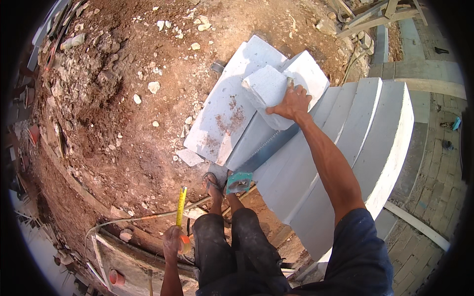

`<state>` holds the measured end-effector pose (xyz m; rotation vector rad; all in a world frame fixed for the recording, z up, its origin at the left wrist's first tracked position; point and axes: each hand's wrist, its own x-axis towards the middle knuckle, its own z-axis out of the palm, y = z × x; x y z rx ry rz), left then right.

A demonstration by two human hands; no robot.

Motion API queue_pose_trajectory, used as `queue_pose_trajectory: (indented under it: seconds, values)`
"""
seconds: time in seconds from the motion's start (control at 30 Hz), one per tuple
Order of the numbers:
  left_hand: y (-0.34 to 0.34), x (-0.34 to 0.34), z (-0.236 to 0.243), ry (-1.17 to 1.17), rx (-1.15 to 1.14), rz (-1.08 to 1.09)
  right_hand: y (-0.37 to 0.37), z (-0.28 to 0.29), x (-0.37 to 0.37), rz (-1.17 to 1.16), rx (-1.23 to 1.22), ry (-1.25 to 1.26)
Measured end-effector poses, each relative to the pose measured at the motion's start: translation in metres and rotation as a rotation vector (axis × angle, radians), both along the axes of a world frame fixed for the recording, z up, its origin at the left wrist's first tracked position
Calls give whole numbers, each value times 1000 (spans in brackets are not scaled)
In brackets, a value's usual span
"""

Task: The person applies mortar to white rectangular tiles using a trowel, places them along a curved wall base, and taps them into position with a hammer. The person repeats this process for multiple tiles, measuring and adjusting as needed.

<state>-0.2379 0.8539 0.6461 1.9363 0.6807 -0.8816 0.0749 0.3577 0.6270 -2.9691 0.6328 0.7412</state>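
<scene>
My left hand (172, 240) is closed around an orange tape measure (184, 244), and its yellow blade (181, 204) sticks out a short way, pointing away from me. My right hand (293, 103) grips a small white lightweight concrete block (265, 89), fingers spread over its right end. A small object by the fingertips is too unclear to name. The small block rests on larger white blocks (217, 113). Below it lies a handsaw with a teal handle (239, 182); its toothed blade (266, 146) runs along the blocks, partly hidden under the small one.
Several long white blocks (355, 143) stand side by side at the right. Rubble and reddish soil (98, 98) cover the left. Wooden boards (375, 22) lie at the far right, beyond paving (429, 197). A shallow wooden trough (133, 251) sits near my left forearm.
</scene>
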Motion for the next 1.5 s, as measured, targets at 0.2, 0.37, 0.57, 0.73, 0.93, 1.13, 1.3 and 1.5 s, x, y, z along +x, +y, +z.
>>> queue_pose_trajectory:
  seconds: [0.2,0.37,0.57,0.73,0.93,1.13,1.3,1.5]
  values:
    - [-28,5,-24,68,-114,98,146,-63,-33,79,210,-50]
    - [-42,29,-70,34,-164,-2,209,-115,-78,-141,224,-85]
    - [-66,104,-109,16,-227,-293,148,-141,-114,-529,781,-466]
    - [-105,196,-114,-36,-133,-546,136,-126,-134,-683,839,-555]
    - [-117,235,-121,-94,-245,-914,136,-158,-150,-625,746,-582]
    - [-128,224,-136,168,-310,-614,134,-163,-156,-809,864,-559]
    - [-129,224,-149,293,-244,-619,126,-155,-149,-765,928,-532]
    - [-111,210,-200,-102,-378,-970,129,-164,-150,-627,747,-570]
